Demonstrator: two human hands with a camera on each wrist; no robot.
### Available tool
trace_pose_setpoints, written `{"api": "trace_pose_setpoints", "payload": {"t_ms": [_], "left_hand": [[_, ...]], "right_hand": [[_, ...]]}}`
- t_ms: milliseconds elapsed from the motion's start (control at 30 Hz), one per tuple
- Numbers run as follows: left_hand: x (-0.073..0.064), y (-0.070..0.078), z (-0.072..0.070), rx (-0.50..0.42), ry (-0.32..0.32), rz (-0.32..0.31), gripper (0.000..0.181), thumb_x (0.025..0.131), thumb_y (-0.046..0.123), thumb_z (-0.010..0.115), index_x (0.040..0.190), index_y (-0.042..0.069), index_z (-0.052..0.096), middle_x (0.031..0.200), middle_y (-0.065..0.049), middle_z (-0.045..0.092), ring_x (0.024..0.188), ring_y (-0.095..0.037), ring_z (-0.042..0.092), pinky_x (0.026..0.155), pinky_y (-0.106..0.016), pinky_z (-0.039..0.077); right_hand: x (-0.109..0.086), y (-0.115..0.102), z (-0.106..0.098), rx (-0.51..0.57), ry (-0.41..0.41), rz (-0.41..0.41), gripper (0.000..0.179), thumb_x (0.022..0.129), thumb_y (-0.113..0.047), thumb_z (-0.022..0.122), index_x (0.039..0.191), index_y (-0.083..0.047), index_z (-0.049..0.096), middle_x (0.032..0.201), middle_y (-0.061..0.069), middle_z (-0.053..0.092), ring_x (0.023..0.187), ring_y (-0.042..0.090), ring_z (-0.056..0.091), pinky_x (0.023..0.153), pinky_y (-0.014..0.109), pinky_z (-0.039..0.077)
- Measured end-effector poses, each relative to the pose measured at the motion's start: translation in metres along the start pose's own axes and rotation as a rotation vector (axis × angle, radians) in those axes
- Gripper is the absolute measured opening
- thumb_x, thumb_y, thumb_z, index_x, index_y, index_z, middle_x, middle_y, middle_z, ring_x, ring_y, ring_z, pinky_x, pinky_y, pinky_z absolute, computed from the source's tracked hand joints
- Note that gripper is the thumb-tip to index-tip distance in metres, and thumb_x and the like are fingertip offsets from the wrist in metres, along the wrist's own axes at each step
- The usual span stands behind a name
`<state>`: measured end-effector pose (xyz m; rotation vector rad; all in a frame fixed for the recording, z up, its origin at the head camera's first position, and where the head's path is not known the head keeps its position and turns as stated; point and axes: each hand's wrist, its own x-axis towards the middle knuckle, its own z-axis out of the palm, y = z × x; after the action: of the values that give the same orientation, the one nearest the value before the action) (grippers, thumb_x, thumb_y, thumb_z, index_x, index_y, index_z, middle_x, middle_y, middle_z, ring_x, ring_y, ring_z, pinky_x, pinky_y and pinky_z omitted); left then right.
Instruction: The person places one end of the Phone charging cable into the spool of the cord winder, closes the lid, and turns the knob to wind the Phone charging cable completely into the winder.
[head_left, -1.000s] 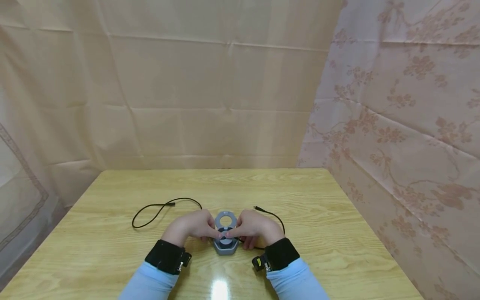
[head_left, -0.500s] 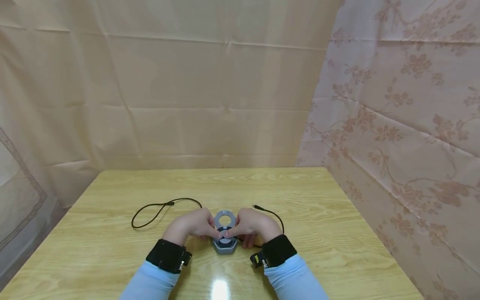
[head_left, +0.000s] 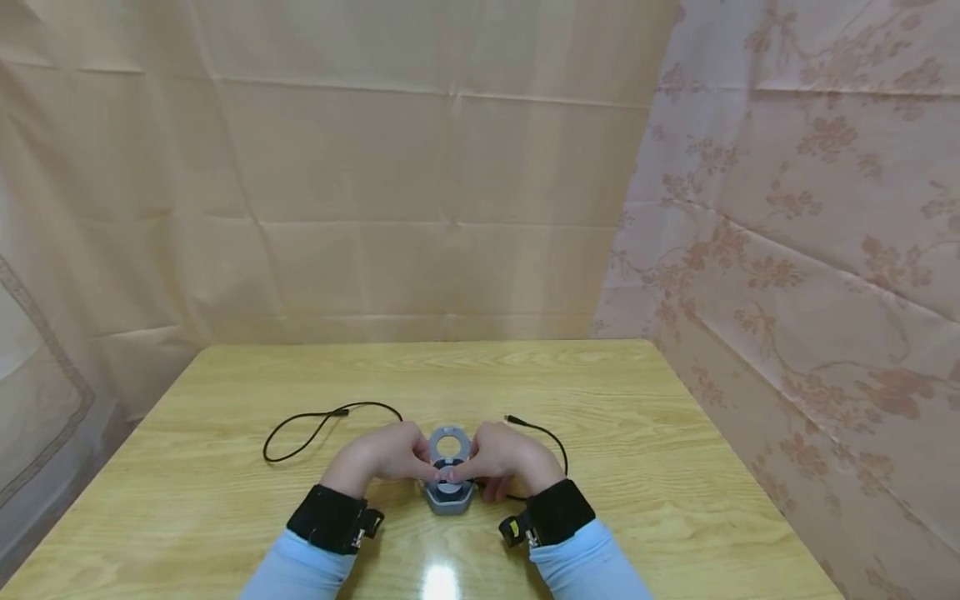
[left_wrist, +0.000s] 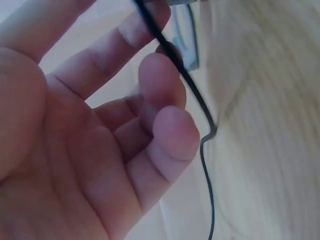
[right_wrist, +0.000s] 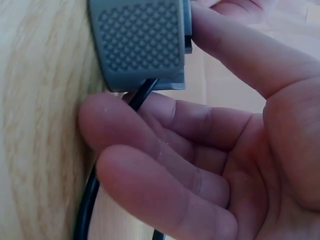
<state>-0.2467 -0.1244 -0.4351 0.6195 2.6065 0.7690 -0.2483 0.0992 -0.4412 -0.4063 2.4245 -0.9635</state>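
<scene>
- While two thumbs rest on its top, a gray case [head_left: 450, 503] sits on a wooden table [head_left: 637, 467] at six o'clock of the head camera's view, a ring-shaped flap [head_left: 450, 432] extending from it toward twelve.
- At the case's nine o'clock, the left hand [head_left: 390, 450] grasps it with thumb and forefinger; the other fingers curl loosely beside a black cable [left_wrist: 194, 92].
- At three o'clock, the right hand [head_left: 510, 454] matches that grasp, its thumb set against the case near a studded side panel [right_wrist: 140, 37].
- The cable meets the case beside the right hand's fingertips, forms a loop at ten o'clock and shows a plug [head_left: 514, 419] between one and two.
- Black wristbands [head_left: 327, 520] circle both wrists, and light blue sleeves [head_left: 300, 571] reach in from eight and four o'clock.
- Beige cloth [head_left: 337, 167] hangs behind the table at twelve o'clock, joined at two by pink floral cloth [head_left: 810, 250].
</scene>
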Motion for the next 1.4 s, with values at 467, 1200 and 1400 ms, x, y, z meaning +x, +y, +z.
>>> {"api": "trace_pose_setpoints", "payload": {"t_ms": [467, 1200, 1400], "left_hand": [[-0.009, 0.010, -0.010, 0.000, 0.040, -0.049, 0.023, 0.098, 0.021, 0.070, 0.076, 0.014, 0.072, 0.062, 0.005, 0.046, 0.055, -0.012, 0.040, 0.052, -0.029, 0.031], [-0.014, 0.009, -0.003, -0.022, 0.007, -0.109, 0.018, 0.086, 0.009, 0.082, 0.072, 0.009, 0.070, 0.069, -0.002, 0.068, 0.064, -0.019, 0.068, 0.059, -0.031, 0.047], [-0.015, 0.006, -0.002, -0.034, -0.024, -0.108, 0.019, 0.085, 0.009, 0.082, 0.070, 0.010, 0.070, 0.067, -0.003, 0.069, 0.061, -0.021, 0.068, 0.058, -0.033, 0.052]], "right_hand": [[-0.010, 0.000, -0.016, -0.007, 0.076, -0.069, 0.035, 0.095, -0.032, 0.073, 0.078, -0.001, 0.072, 0.065, 0.012, 0.069, 0.057, 0.027, 0.070, 0.052, 0.038, 0.058], [-0.018, 0.007, -0.009, -0.108, -0.028, -0.079, 0.019, 0.090, -0.006, 0.076, 0.072, -0.005, 0.072, 0.063, 0.009, 0.068, 0.054, 0.023, 0.069, 0.050, 0.034, 0.057], [-0.016, 0.008, -0.005, -0.116, -0.021, -0.072, 0.020, 0.091, -0.007, 0.076, 0.071, -0.005, 0.072, 0.062, 0.008, 0.067, 0.053, 0.022, 0.069, 0.049, 0.034, 0.057]]}}
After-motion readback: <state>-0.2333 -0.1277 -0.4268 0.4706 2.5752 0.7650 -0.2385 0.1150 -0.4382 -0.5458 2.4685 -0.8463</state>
